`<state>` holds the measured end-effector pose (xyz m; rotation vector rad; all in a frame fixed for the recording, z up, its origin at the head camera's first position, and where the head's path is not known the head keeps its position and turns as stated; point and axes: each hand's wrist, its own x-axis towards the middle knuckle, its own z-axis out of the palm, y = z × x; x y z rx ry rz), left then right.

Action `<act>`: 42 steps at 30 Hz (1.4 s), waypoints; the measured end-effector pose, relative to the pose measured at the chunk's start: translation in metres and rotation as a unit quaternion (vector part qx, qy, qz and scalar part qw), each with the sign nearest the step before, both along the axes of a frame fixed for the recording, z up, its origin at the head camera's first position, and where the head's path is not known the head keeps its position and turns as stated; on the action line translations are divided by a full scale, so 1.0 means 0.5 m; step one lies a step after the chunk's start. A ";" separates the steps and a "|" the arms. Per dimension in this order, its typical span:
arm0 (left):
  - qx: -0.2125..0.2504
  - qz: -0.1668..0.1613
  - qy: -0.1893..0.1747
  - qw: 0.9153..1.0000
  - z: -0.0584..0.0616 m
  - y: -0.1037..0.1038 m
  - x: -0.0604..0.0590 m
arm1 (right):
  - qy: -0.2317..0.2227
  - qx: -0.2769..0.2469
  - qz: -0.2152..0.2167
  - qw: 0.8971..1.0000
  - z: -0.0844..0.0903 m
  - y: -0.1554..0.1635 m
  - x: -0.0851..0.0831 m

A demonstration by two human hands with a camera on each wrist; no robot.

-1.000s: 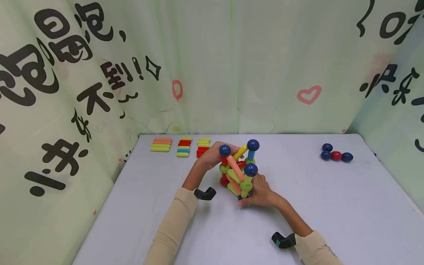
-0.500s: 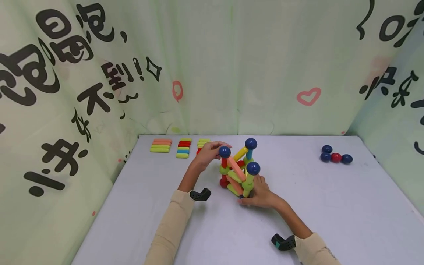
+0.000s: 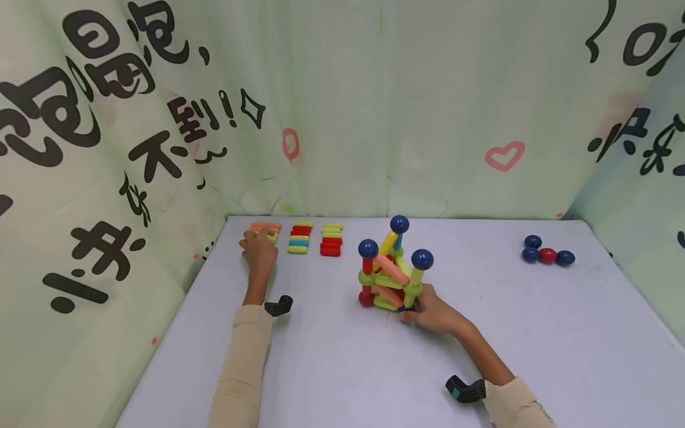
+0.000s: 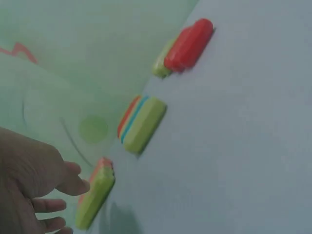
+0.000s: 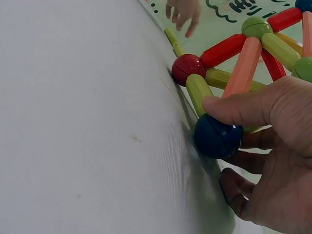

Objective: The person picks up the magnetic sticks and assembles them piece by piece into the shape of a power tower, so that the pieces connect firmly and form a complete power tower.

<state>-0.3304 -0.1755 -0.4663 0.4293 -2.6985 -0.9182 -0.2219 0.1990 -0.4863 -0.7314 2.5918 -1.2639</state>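
The left hand [image 3: 259,249] has left the tower [image 3: 393,270] and gone back to the far left of the bench [image 3: 332,368], where the spare sticks lie in three piles. It now sits at the first pile [image 3: 263,232], the orange and green one. In the left wrist view its fingers [image 4: 73,185] are spread and loose, just next to that pile, and they hold nothing yet. The second pile [image 3: 298,239] and the third pile [image 3: 331,240] lie a little to the right of it. The right hand [image 3: 432,312] stays low at the near corner of the tower. In the right wrist view its thumb and fingers [image 5: 234,109] curl round the blue ball [image 5: 218,136] at the bottom, which rests on the bench, so this hand keeps the tower from sliding. The tower stands near the middle of the bench, with three blue balls on top of its posts. Four loose balls [image 3: 546,254] lie well apart at the far right. The step in hand looks like fetching one more stick. The next move calls for pinching one stick off the pile without dragging its neighbours along. Then it must be carried to the tower while the right hand holds firm, since a bump could knock the posts over.
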 end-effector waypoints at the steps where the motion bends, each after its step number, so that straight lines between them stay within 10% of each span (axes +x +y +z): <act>1: -0.015 0.004 -0.006 1.000 -0.005 -0.012 0.001 | -0.013 0.003 -0.008 1.000 0.001 0.003 0.000; 6: -0.073 -0.010 -0.027 0.997 -0.033 -0.050 0.012 | -0.064 0.017 -0.055 0.996 0.004 0.015 -0.001; 16: -0.112 -0.028 0.005 0.993 -0.055 -0.077 0.015 | -0.044 0.030 -0.016 0.998 0.005 0.033 -0.012; 28: -0.147 -0.065 0.013 0.987 -0.073 -0.096 0.000 | -0.015 0.015 -0.075 0.997 -0.004 0.039 -0.025; 42: -0.177 -0.086 -0.007 0.980 -0.055 -0.090 -0.003 | -0.008 0.011 -0.060 0.998 -0.008 0.048 -0.023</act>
